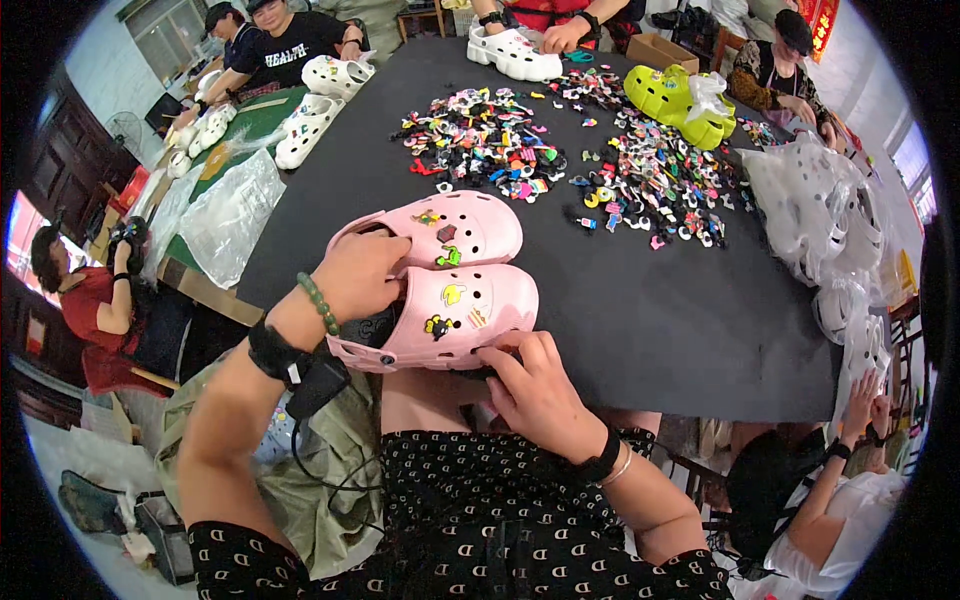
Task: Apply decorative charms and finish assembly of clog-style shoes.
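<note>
Two pink clogs lie side by side at the table's near edge, toes to the right. The farther clog (485, 222) carries several charms, among them a green one (449, 257). On the nearer clog (510, 295) sit a yellow charm (453, 294) and a black-and-yellow one (441, 326). My left hand (362, 275) is closed over the clogs at their foot openings, some fingertips hidden inside. Against the near side of the closer clog, my right hand (538, 390) has its fingers bent and gripping the edge; the thumb side is partly hidden.
Loose charms (490, 145) form heaps across the black table (680, 330). Lime-green clogs (665, 95) stand beyond a second heap (660, 180). Bagged white clogs (815, 210) line the right edge. Opposite, another person's hands hold a white clog (515, 55). Other people sit around.
</note>
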